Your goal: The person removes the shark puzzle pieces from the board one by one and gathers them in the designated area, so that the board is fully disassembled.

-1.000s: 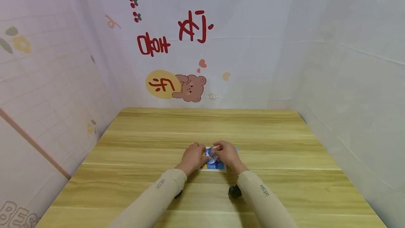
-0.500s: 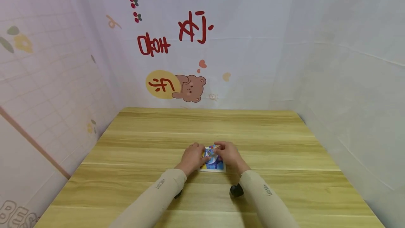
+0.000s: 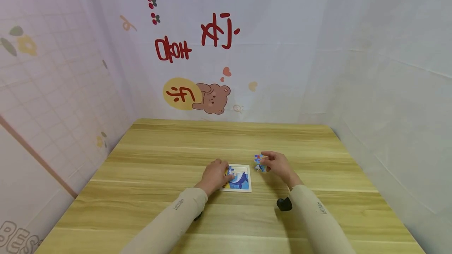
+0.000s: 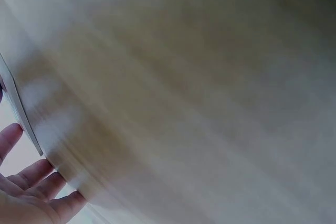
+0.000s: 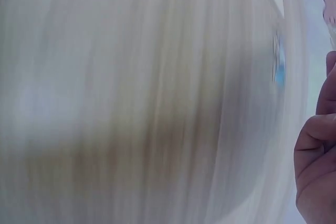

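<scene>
Puzzle tray (image 3: 243, 191) with whale picture (image 3: 241, 180) inside, left grip (image 3: 214, 175) apart on it, right grip (image 3: 279, 165) clamped on piece (image 3: 258, 158), wall lettering (image 3: 20, 238) "BES"

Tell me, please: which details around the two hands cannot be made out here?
Head view: left part of the puzzle board, covered by the left hand.
Head view: exact number of puzzle pieces by the right hand; too small, partly hidden by it.
Left wrist view: rest of that hand, cut by the edge.
Right wrist view: tabletop detail, blurred.

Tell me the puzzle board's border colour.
The border is off-white, clearest in the head view.
</scene>
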A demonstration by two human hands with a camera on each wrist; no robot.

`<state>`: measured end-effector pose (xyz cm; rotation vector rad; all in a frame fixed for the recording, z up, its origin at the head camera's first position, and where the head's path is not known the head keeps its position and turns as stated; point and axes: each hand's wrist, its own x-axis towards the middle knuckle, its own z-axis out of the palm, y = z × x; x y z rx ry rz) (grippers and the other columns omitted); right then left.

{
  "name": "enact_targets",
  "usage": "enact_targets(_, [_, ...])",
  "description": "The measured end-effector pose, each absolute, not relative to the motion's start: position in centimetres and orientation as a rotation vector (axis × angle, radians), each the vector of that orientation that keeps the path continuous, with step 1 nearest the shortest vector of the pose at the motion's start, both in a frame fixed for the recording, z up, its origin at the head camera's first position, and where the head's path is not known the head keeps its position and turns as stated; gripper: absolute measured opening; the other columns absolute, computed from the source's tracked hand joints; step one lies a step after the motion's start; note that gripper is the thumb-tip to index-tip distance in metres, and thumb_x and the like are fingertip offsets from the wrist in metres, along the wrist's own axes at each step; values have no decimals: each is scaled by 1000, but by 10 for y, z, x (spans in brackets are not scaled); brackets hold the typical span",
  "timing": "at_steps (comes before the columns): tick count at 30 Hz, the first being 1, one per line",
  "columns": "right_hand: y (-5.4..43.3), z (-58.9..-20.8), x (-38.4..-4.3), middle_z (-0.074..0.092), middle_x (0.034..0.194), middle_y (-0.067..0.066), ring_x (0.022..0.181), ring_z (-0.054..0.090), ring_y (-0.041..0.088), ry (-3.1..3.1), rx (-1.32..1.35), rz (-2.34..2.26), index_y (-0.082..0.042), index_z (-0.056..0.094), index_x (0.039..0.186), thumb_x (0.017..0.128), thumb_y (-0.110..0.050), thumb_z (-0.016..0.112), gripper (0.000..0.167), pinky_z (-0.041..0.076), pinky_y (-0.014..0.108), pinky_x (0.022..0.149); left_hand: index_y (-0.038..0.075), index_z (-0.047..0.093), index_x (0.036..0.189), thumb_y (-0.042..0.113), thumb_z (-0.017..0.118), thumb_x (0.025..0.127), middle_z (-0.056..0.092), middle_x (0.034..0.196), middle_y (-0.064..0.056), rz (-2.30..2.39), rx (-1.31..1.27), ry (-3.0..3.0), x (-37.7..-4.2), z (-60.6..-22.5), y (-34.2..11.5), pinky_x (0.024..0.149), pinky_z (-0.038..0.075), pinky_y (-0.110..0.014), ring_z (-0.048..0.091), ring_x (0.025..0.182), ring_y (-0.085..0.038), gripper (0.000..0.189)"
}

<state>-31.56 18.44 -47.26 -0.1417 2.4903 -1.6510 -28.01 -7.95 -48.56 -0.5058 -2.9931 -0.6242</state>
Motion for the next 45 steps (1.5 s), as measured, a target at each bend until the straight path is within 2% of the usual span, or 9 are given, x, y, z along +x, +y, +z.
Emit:
enact_targets(5, [215, -478, -312, 63, 97, 11, 71, 56, 18, 2489, -131, -1613, 8, 49, 140, 99, -8, 61, 45, 48, 30, 64, 4, 65, 115, 33, 74, 91, 59, 104, -10, -612, -503, -2994, -280, -486, -76, 90, 46, -46, 57, 97, -27, 40])
enact_targets(13, [243, -488, -313, 63, 83, 10, 68, 56, 17, 2466, -87, -1541, 6, 52, 138, 97, -10, 63, 45, 41, 27, 56, 4, 64, 119, 34, 71, 93, 59, 111, -13, -618, -487, -3013, -282, -485, -74, 94, 45, -47, 57, 103, -29, 41])
enact_targets(27, [244, -488, -315, 63, 79, 7, 66, 53, 15, 2482, -62, -1472, 5, 55, 136, 96, -11, 64, 44, 43, 27, 57, 3, 64, 117, 33, 72, 92, 59, 110, -14, -631, -494, -3030, -281, -479, -73, 93, 45, -47, 57, 100, -30, 40])
enact_targets(35, [239, -488, -311, 58, 72, 5, 61, 50, 13, 2510, -77, -1459, 9, 56, 132, 94, -7, 66, 42, 41, 25, 54, 4, 64, 117, 34, 72, 92, 59, 108, -13, -624, -507, -3018, -281, -481, -75, 92, 46, -46, 57, 98, -29, 39])
enact_targets(41, [236, -485, -307, 57, 75, 8, 62, 49, 16, 2554, -59, -1399, 7, 55, 135, 96, -6, 63, 42, 43, 29, 57, 3, 64, 117, 34, 72, 92, 60, 109, -13, -619, -523, -3009, -281, -482, -79, 93, 46, -47, 58, 99, -29, 41])
enact_targets(45, [232, -486, -305, 60, 82, 9, 63, 50, 17, 2582, -31, -1400, 4, 56, 135, 96, -9, 64, 42, 44, 30, 59, 3, 63, 119, 34, 72, 92, 59, 111, -14, -640, -518, -3025, -282, -482, -82, 95, 45, -48, 57, 100, -29, 43])
